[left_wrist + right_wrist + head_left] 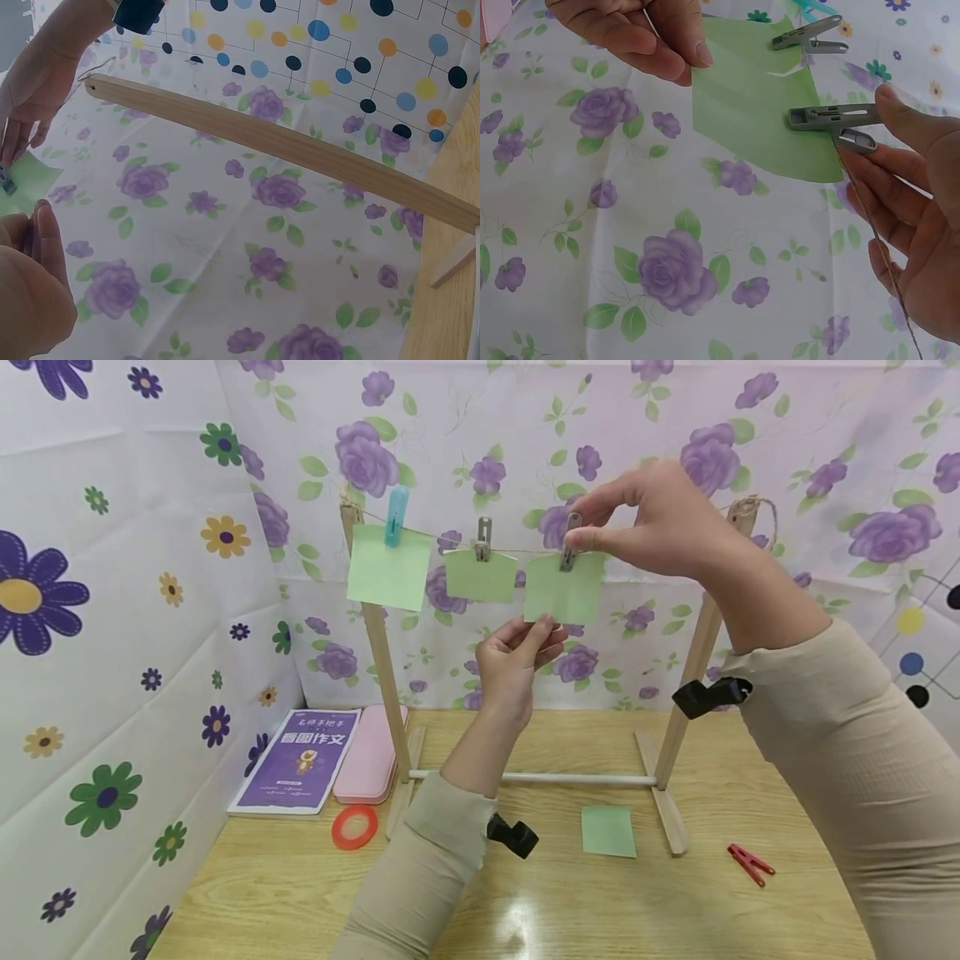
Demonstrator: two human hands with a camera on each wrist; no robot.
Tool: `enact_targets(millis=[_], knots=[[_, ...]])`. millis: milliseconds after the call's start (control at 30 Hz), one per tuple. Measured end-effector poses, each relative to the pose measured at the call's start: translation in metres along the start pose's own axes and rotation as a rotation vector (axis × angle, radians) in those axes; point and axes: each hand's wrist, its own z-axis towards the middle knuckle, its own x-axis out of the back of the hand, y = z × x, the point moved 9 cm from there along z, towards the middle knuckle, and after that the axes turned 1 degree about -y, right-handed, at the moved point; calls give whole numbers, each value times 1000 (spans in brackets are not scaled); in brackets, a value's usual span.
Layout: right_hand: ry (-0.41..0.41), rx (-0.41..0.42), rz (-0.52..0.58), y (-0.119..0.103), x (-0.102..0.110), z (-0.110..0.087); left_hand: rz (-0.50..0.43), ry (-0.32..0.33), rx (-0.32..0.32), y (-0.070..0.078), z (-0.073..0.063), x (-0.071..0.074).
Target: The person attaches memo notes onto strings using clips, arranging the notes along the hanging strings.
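Thumb and fingers of my right hand (660, 522) pinch the handles of a grey clothespin (570, 545), whose jaws sit over the top edge of a green paper note (564, 592) at the string. From below, my left hand (517, 664) pinches the bottom edge of that note. In the right wrist view, the grey clothespin (832, 118) bites the paper (757, 97) along the twine (877, 240). Left of it, a second grey clothespin (483, 539) holds another green note (480, 578). A blue clothespin (396, 517) holds a third note (388, 572) at the far left.
The string runs between two wooden posts (384, 668) joined by a white bar (577, 778). On the table lie a loose green note (608, 831), a red clothespin (750, 863), an orange tape roll (338, 828), a purple book (296, 764) and a pink case (367, 760).
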Motion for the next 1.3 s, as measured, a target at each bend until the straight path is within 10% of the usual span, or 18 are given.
enact_targets(millis=[233,467,667,1300], knots=[[57,40,-37,-5,3,-1,10,-4,2,-1,0,1],[325,220,-31,-24,17,-18,1,-17,-2,0,-1,0],[509,364,184,-15,8,-59,7,-26,-4,1,-2,-2],[313,-3,341,78,-96,-162,14,-9,10,0,-2,3]])
